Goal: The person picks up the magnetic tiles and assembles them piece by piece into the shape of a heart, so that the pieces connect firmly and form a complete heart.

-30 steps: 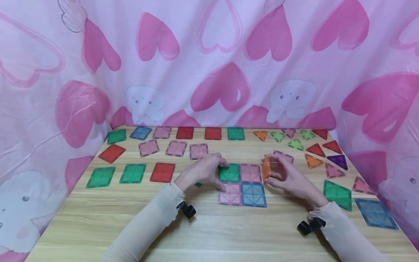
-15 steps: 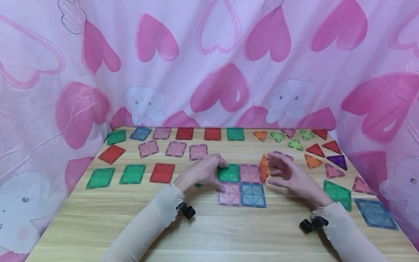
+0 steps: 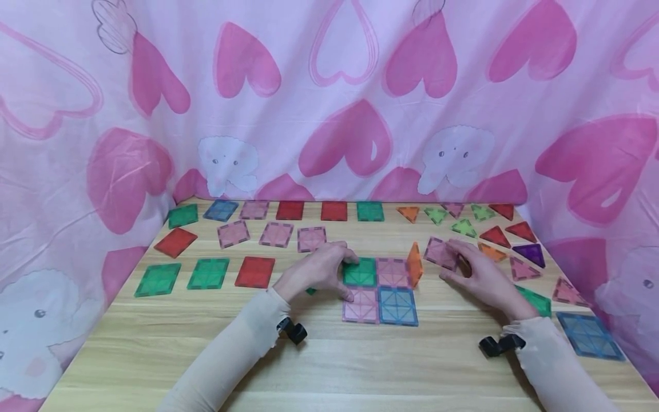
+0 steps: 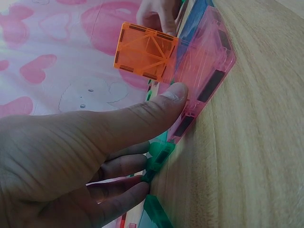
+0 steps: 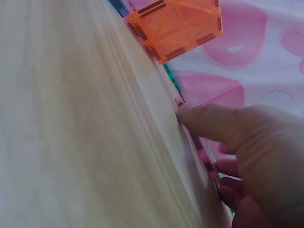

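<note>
Four flat magnetic tiles form a square: green (image 3: 360, 272), pink (image 3: 393, 272), a second pink (image 3: 361, 306) and blue (image 3: 398, 306). An orange square magnetic tile (image 3: 415, 265) stands upright along the right edge of the back pink one, with no hand on it. My left hand (image 3: 321, 268) rests at the square's left side, thumb (image 4: 173, 95) on the front pink tile and fingers by the green one. Further right, my right hand (image 3: 481, 274) pinches a loose pink magnetic tile (image 3: 440, 252) lying on the table, thumb (image 5: 192, 116) at its near edge.
Loose square tiles, such as a red tile (image 3: 255, 272), lie in rows at the left and back of the wooden table (image 3: 360, 366). Triangular tiles, among them a purple triangle (image 3: 529, 254), lie back right. A large blue tile (image 3: 591, 336) lies near the right edge. Pink curtain (image 3: 345, 137) surrounds the table.
My right hand has let go of the orange tile, which stays upright, and has moved right to the loose pink tile. The left hand has stayed in place.
</note>
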